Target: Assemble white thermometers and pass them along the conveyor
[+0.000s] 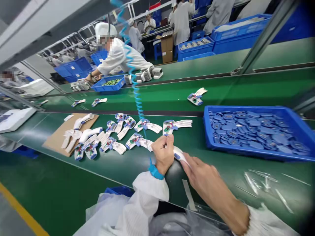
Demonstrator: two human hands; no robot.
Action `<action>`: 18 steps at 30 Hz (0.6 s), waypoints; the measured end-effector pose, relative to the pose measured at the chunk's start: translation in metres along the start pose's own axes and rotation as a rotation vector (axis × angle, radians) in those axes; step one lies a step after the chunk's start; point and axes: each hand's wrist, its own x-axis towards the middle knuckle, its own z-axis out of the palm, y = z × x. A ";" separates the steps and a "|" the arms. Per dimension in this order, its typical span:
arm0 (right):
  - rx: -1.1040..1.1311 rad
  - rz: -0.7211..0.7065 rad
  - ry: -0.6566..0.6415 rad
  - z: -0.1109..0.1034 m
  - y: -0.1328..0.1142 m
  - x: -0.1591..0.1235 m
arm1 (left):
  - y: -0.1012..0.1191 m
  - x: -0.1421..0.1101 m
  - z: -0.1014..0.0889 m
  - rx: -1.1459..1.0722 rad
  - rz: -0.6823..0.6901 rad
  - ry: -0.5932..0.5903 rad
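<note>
White plastic part (180,156) sits between both hands above the green conveyor belt (128,168): left hand (162,154) closes its fingers on it, right hand (209,183) pinches its end. Many similar parts (118,141) already lie in rows nearby, and blue tray (258,154) holds many blue discs (253,131), seemingly untouched.

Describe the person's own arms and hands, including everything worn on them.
Neither the left hand nor the right hand wears a glove. The arms are covered by loose white smock sleeves with gathered cuffs: the left sleeve and the right sleeve. A blue wrist strap circles the left wrist. A blue coiled cord hangs nearby and may connect to it.
</note>
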 end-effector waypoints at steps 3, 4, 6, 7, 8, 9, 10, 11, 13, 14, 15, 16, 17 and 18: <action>-0.196 -0.027 -0.069 -0.009 -0.008 0.008 | 0.001 0.016 0.012 0.111 0.033 0.029; -0.218 -0.017 -0.065 -0.014 -0.009 0.011 | 0.002 0.021 0.016 0.135 0.052 0.023; -0.234 -0.015 -0.048 -0.024 -0.009 0.017 | 0.003 0.030 0.022 0.142 0.086 -0.049; -0.235 -0.028 -0.049 -0.029 -0.008 0.020 | 0.004 0.033 0.024 0.136 0.085 -0.100; -0.237 -0.039 -0.051 -0.032 -0.008 0.023 | 0.004 0.036 0.025 0.132 0.072 -0.138; -0.240 -0.044 -0.049 -0.035 -0.009 0.025 | 0.005 0.038 0.027 0.132 0.050 -0.152; -0.246 -0.040 -0.042 -0.038 -0.009 0.027 | 0.006 0.040 0.029 0.138 0.022 -0.145; -0.252 -0.030 -0.030 -0.040 -0.009 0.029 | 0.007 0.043 0.032 0.151 -0.004 -0.118; -0.261 -0.011 -0.008 -0.042 -0.007 0.032 | 0.010 0.047 0.040 0.164 -0.052 -0.073; -0.261 -0.010 -0.002 -0.044 -0.004 0.032 | 0.013 0.050 0.043 0.139 -0.088 -0.090; -0.259 -0.012 -0.005 -0.044 0.001 0.032 | 0.015 0.052 0.045 0.078 -0.143 -0.135; -0.256 -0.021 -0.001 -0.045 0.006 0.031 | 0.018 0.054 0.046 -0.020 -0.214 -0.190; -0.250 -0.040 0.027 -0.045 0.013 0.029 | 0.020 0.056 0.043 -0.144 -0.283 -0.254; -0.241 -0.069 0.090 -0.044 0.019 0.026 | 0.022 0.057 0.038 -0.277 -0.330 -0.326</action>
